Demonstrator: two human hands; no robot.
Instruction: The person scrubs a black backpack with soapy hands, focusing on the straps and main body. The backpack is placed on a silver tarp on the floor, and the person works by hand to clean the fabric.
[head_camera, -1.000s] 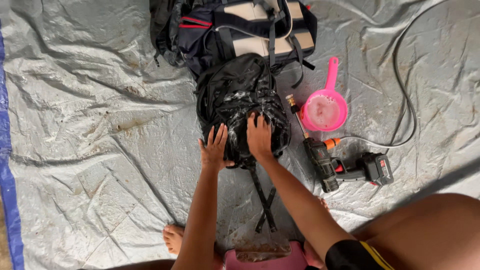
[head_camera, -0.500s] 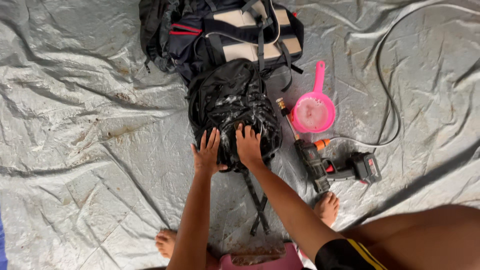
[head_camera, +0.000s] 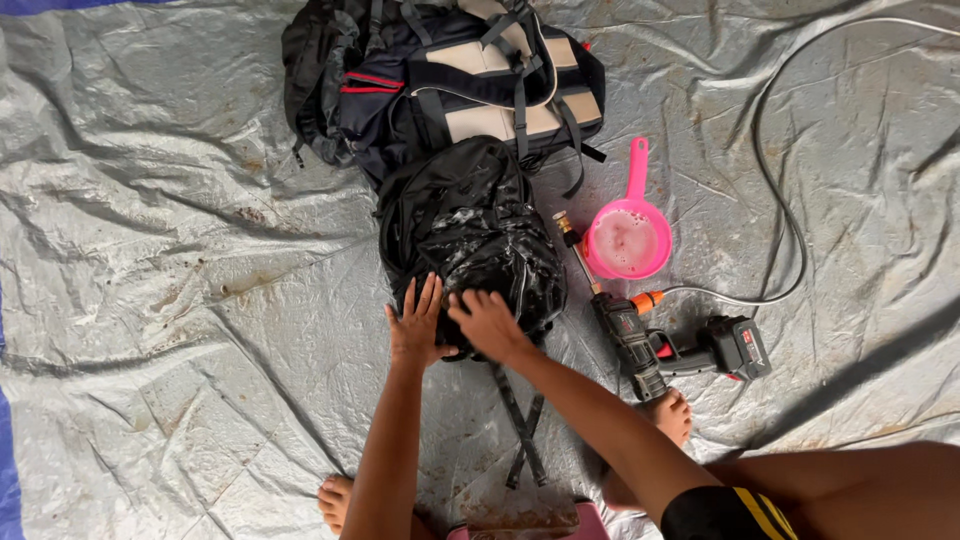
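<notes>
Both hands have slid a touch lower on the black bag (head_camera: 470, 240) since half a second ago, and the view has drifted with them. Left hand (head_camera: 415, 325) lies flat, fingers spread, on the bag's near left edge, gripping nothing. Right hand (head_camera: 487, 322) presses palm-down just beside it, fingers loosely curled on the wet, soapy fabric, no real grasp. The bag lies on the grey tarp (head_camera: 170, 250), touching a bigger navy backpack (head_camera: 450, 90) beyond it. To its right sit a pink scoop (head_camera: 627, 240) and a spray gun (head_camera: 640, 345) with its hose (head_camera: 780, 200) looping away.
</notes>
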